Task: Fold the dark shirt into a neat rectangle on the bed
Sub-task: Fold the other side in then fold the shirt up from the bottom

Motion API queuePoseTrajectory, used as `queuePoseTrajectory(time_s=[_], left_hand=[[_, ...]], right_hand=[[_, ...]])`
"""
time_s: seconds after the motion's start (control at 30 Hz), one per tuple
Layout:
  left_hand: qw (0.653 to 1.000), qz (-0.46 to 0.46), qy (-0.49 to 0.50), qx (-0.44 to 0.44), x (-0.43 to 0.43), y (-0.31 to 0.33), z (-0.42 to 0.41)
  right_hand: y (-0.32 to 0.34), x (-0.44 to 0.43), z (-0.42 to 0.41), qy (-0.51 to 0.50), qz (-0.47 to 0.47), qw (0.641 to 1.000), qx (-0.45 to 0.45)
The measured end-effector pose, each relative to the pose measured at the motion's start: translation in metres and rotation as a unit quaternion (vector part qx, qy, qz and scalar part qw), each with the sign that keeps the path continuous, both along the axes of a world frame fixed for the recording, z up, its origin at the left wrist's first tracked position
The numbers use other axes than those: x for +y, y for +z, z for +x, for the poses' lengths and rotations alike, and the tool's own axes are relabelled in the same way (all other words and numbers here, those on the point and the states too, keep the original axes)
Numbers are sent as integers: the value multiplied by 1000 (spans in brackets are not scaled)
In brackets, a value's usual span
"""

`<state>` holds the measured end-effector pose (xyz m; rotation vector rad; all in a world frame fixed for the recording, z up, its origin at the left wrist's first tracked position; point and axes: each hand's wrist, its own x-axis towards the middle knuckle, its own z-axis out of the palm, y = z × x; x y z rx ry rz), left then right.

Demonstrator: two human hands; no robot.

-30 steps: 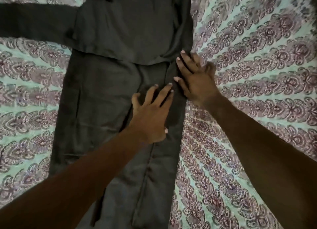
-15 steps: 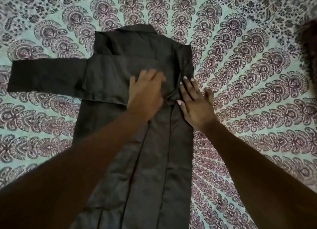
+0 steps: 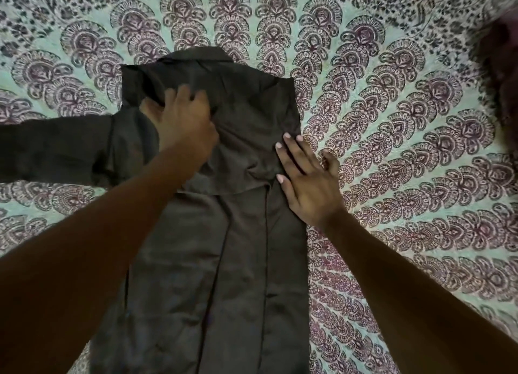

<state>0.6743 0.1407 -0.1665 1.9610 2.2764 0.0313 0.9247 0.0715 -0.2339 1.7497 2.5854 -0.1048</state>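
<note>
One sleeve out: the left sleeve (image 3: pixel 50 146) of the shirt (image 3: pixel 224 261) lies stretched flat toward the left border of the view. It is not folded in yet.
Left hand: my left hand (image 3: pixel 182 121) is on the upper chest near the left shoulder. Its fingers are curled into a bunched ridge of cloth and gripping it.
Shirt: it lies on the bed (image 3: pixel 392 121). The collar (image 3: pixel 196 56) points away from me, and the lower end runs toward me and out past the bottom of the view.
Right side: already turned in, I judge. That edge runs straight, and a flap of cloth lies across the chest with wrinkles gathered near its lower right corner.
Right hand: my right hand (image 3: pixel 305 177) lies flat with the fingers straight and a little spread. The fingertips press on the shirt's right edge and the thumb rests on the bed's patterned cover.
Done so far: one side fold, by my reckoning, so under half the job.
Left to do: bring in the left side and its sleeve, smooth the wrinkles, then fold the long body up toward the collar to make the rectangle.
</note>
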Motion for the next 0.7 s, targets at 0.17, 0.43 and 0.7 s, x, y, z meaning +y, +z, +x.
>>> queuePoseTrajectory(time_s=[0.17, 0.43, 0.7], left_hand=[[983, 75, -165, -41, -71, 0, 51], [984, -127, -123, -35, -119, -22, 75], [983, -139, -113, -43, -114, -20, 74]], right_hand=[[2, 0, -2, -5, 7, 1000, -2], [24, 80, -2, 65, -64, 994, -58], [44, 81, -15, 10, -71, 997, 11]])
